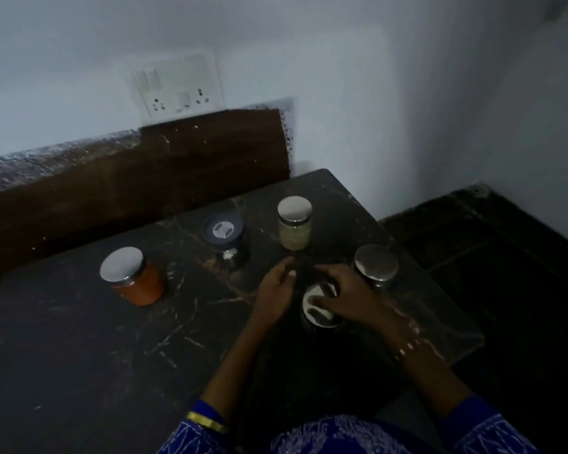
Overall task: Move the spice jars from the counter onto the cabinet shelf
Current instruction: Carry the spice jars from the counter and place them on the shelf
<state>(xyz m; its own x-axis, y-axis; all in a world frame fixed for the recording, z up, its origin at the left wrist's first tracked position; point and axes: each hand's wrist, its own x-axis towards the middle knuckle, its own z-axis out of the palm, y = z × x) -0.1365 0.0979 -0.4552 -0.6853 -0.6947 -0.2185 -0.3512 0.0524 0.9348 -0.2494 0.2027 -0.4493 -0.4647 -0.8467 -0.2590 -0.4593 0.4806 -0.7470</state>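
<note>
While both hands meet near the counter's point(79, 339) right edge, the right hand point(348, 296) curls its fingers over a white-lidded jar point(318, 311); the left hand point(274, 291) flanks it, fingers together. Four more jars stand farther back.

Your right hand point(345, 298) rests its fingers on the white-lidded jar point(318, 311) near the desk's point(79, 339) right edge; your left hand point(276, 290) curls just beside it.
</note>
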